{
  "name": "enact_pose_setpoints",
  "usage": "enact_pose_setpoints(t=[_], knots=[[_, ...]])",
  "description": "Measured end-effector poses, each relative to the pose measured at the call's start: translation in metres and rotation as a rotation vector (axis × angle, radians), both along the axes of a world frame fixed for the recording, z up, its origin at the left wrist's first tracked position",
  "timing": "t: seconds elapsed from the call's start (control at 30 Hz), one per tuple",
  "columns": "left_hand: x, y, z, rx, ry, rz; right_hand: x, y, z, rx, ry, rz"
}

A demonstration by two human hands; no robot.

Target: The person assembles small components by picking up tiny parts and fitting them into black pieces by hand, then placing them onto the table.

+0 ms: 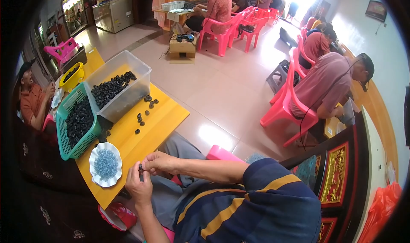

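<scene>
My left hand [139,186] and my right hand [159,162] meet over the near edge of the yellow table. Both pinch a small black part [141,167] between their fingertips; the fingers cover much of it. Beside my left hand lies a white scalloped plate [95,177] heaped with tiny pale-blue, clear pieces [106,164]. Behind it stand a green basket [64,145] of black parts and a translucent plastic bin [139,83] of black ring-like parts. Several loose black rings [142,123] are scattered on the tabletop right of the bin.
A yellow bowl [78,78] of black parts sits past the basket, near a seated person [33,98] at left. Other people work on pink chairs [284,108] at right and far back. A cardboard box [182,46] stands on the floor. Dark carved panelling [335,174] is at right.
</scene>
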State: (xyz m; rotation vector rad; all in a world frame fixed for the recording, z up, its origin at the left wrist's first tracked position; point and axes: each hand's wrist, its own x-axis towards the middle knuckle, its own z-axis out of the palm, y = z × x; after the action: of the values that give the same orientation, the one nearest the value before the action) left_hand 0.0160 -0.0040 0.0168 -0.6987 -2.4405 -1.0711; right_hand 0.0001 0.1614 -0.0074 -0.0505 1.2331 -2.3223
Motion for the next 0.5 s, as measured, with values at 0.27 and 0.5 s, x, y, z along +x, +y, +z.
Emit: enact_pose_setpoints(t=[0.27, 0.5], knots=[[0.000, 0.000, 0.000, -0.021, -0.026, -0.007, -0.002, -0.004, -0.006, -0.036, -0.016, 0.002], [0.003, 0.003, 0.007, 0.020, -0.045, -0.016, -0.006, -0.003, -0.007, -0.046, 0.007, -0.018]])
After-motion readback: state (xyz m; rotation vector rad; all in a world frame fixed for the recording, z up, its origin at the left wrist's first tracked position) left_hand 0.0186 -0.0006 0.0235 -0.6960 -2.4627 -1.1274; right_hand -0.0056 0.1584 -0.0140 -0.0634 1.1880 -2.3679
